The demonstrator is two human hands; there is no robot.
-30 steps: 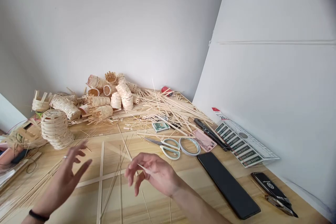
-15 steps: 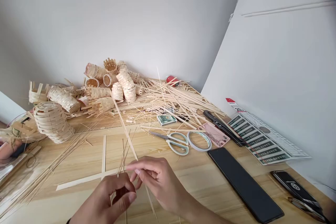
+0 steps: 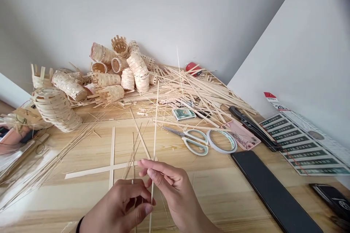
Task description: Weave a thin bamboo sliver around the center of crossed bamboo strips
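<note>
We hold a narrow strip (image 3: 156,120) of pale, straight, smooth wood-like material, its long upper part reaching away from us, nearly upright in our view. Left of it, we see two flat, pale crossed strips (image 3: 112,168) on the wood-grained tabletop (image 3: 82,204), one running away from us, the other lying crosswise, slightly slanted.

On the wooden table (image 3: 90,204), woven baskets (image 3: 112,65) pile at eleven o'clock, with loose strips (image 3: 197,87) heaped at one. Scissors (image 3: 191,140) and a tape roll (image 3: 222,141) lie toward two, a black phone (image 3: 273,189) at four.
</note>
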